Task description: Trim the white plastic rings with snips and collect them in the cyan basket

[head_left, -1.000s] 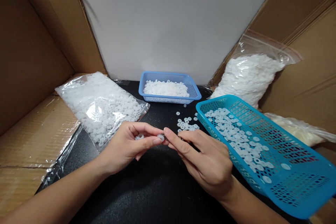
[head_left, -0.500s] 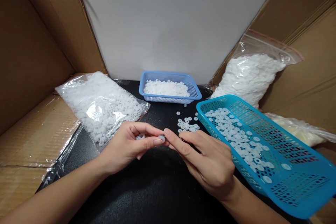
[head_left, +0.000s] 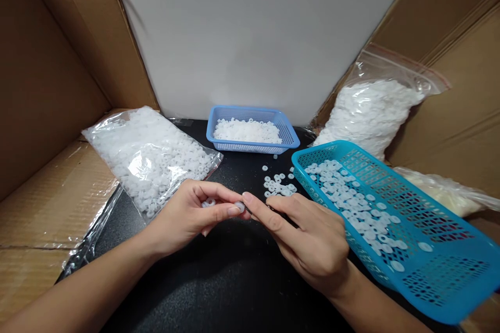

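Note:
Thumb and fingers of my left hand (head_left: 187, 216) pinch a small translucent white plastic ring (head_left: 240, 206) above the table. More white rings (head_left: 209, 202) sit within the curl of that hand. My right hand (head_left: 312, 237) is closed around a thin dark tool (head_left: 249, 210), mostly hidden by the fingers, so its kind is unclear. Its tip meets the pinched ring, and the right index fingertip lies close beside the left fingers. Loose white rings (head_left: 276, 186) lie on the black table (head_left: 219, 281) just beyond my hands.
A blue basket (head_left: 255, 150) of white rings stands at the back. At right, a teal basket (head_left: 441, 281) holds scattered rings. A clear bag (head_left: 152, 156) of rings lies left; another white-filled bag (head_left: 367, 109) leans against cardboard (head_left: 461, 47) at right, near a yellowish bag (head_left: 449, 195).
Both hands hold nearly the same pose. The pinched ring and my left fingertips have shifted very slightly to the left, and the right index fingertip has moved slightly too.

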A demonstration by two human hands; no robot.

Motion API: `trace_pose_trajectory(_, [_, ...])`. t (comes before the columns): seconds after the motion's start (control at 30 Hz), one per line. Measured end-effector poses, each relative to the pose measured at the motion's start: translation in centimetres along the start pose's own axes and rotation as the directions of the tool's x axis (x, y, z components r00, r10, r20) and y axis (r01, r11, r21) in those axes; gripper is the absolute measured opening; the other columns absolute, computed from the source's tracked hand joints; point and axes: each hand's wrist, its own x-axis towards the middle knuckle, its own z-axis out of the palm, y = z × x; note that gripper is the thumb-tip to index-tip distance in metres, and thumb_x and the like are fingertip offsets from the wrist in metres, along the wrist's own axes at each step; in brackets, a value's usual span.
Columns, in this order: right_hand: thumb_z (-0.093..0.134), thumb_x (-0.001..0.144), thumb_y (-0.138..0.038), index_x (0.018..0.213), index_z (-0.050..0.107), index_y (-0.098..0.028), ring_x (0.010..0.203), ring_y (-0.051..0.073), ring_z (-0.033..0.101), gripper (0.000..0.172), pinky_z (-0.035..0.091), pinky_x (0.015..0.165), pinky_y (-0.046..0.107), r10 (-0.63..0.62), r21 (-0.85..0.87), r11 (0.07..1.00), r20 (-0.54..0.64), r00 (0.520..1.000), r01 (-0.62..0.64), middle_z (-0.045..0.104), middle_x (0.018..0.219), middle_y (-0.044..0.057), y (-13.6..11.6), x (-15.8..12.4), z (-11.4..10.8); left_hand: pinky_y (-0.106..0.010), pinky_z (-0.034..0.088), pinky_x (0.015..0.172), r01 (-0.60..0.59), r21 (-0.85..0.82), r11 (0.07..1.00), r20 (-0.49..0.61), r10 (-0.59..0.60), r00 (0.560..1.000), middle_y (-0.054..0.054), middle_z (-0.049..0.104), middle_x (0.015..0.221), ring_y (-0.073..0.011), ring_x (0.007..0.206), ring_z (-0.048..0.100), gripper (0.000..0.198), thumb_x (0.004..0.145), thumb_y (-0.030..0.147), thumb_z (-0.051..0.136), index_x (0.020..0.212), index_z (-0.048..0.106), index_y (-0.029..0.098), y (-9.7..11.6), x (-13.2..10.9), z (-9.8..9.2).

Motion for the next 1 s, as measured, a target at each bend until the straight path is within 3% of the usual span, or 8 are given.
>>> trace_pose_trajectory(0.17, [0.054, 0.098, -0.003, 0.128, 0.069, -0.013, 0.068, 0.008, 0.055, 0.035, 0.045, 0.063, 0.019, 0.287, 0.233, 0.935, -0.051, 0.956, -0.268, 0.06, 0.08, 0.002, 0.4, 0.1, 0.9, -0.018, 0.039, 0.049, -0.03, 0.044, 0.999, -0.037, 0.032, 0.999, -0.007, 0.08, 0.096, -0.0096, 0.064, 0.059, 0.017, 0.085, 0.03, 0.079, 0.099, 0.084, 0.023, 0.0, 0.2, 0.1])
trace_pose_trajectory(0.3, [0.048, 0.104, -0.016, 0.136, 0.063, -0.016, 0.074, 0.01, 0.06, 0.035, 0.05, 0.068, 0.021, 0.42, 0.227, 0.887, -0.035, 0.907, -0.403, 0.065, 0.089, 0.003, 0.7, 0.2, 1.2, -0.019, 0.039, 0.051, -0.047, 0.082, 0.995, -0.065, 0.052, 0.997, -0.008, 0.08, 0.097, -0.0124, 0.07, 0.063, 0.016, 0.084, 0.032, 0.079, 0.096, 0.084, 0.022, 0.0, 0.3, 0.0])
trace_pose_trajectory(0.37, [0.05, 0.105, -0.025, 0.127, 0.066, -0.016, 0.074, 0.011, 0.062, 0.029, 0.051, 0.066, 0.022, 0.456, 0.246, 0.863, -0.002, 0.89, -0.442, 0.07, 0.095, 0.005, 0.8, 0.3, 1.2, -0.019, 0.038, 0.05, -0.047, 0.111, 0.993, -0.068, 0.055, 0.996, -0.009, 0.08, 0.094, -0.0128, 0.069, 0.063, 0.017, 0.084, 0.033, 0.079, 0.097, 0.084, 0.022, -0.1, 0.2, -0.1])
trace_pose_trajectory(0.43, [0.058, 0.101, -0.03, 0.095, 0.067, -0.016, 0.059, 0.009, 0.055, 0.018, 0.045, 0.055, 0.019, 0.474, 0.288, 0.84, 0.02, 0.88, -0.459, 0.065, 0.076, 0.0, 0.8, 0.3, 1.2, -0.019, 0.037, 0.05, -0.049, 0.134, 0.99, -0.069, 0.058, 0.996, -0.009, 0.079, 0.09, -0.0117, 0.065, 0.06, 0.018, 0.084, 0.034, 0.079, 0.097, 0.085, 0.022, -0.1, 0.2, -0.2])
trace_pose_trajectory(0.5, [0.064, 0.097, -0.025, 0.074, 0.057, -0.017, 0.051, 0.007, 0.046, 0.026, 0.039, 0.049, 0.018, 0.481, 0.32, 0.827, 0.026, 0.877, -0.463, 0.053, 0.061, -0.004, 0.7, 0.4, 1.2, -0.02, 0.036, 0.049, -0.054, 0.142, 0.988, -0.066, 0.064, 0.996, -0.008, 0.078, 0.087, -0.0095, 0.058, 0.055, 0.018, 0.084, 0.034, 0.079, 0.097, 0.085, 0.023, -0.2, 0.2, -0.2])
trace_pose_trajectory(0.67, [0.061, 0.094, -0.008, 0.095, 0.067, -0.018, 0.079, 0.01, 0.066, 0.012, 0.052, 0.067, 0.017, 0.477, 0.417, 0.803, -0.021, 0.878, -0.426, 0.068, 0.087, 0.001, 0.4, 0.4, 1.3, -0.02, 0.035, 0.048, -0.07, 0.156, 0.985, -0.085, 0.084, 0.993, -0.007, 0.073, 0.079, -0.0067, 0.051, 0.048, 0.018, 0.083, 0.034, 0.08, 0.095, 0.085, 0.021, -0.5, 0.3, -0.2])
trace_pose_trajectory(0.87, [0.058, 0.099, -0.017, 0.083, 0.064, -0.016, 0.049, 0.005, 0.053, 0.017, 0.043, 0.049, 0.014, 0.48, 0.509, 0.73, 0.093, 0.872, -0.456, 0.057, 0.06, -0.005, 0.1, 0.3, 1.5, -0.019, 0.034, 0.048, -0.069, 0.149, 0.986, -0.072, 0.081, 0.994, -0.005, 0.068, 0.073, -0.0079, 0.053, 0.049, 0.019, 0.083, 0.035, 0.08, 0.097, 0.085, 0.023, -0.7, 0.3, -0.4])
trace_pose_trajectory(1.0, [0.064, 0.095, -0.016, 0.085, 0.067, -0.016, 0.066, 0.008, 0.061, 0.01, 0.047, 0.057, 0.017, 0.483, 0.519, 0.74, 0.031, 0.875, -0.427, 0.066, 0.078, 0.001, -0.2, 0.4, 1.6, -0.02, 0.034, 0.049, -0.072, 0.142, 0.987, -0.093, 0.086, 0.992, -0.004, 0.068, 0.072, -0.0088, 0.055, 0.051, 0.019, 0.081, 0.035, 0.082, 0.096, 0.085, 0.023, -0.9, 0.4, -0.4])
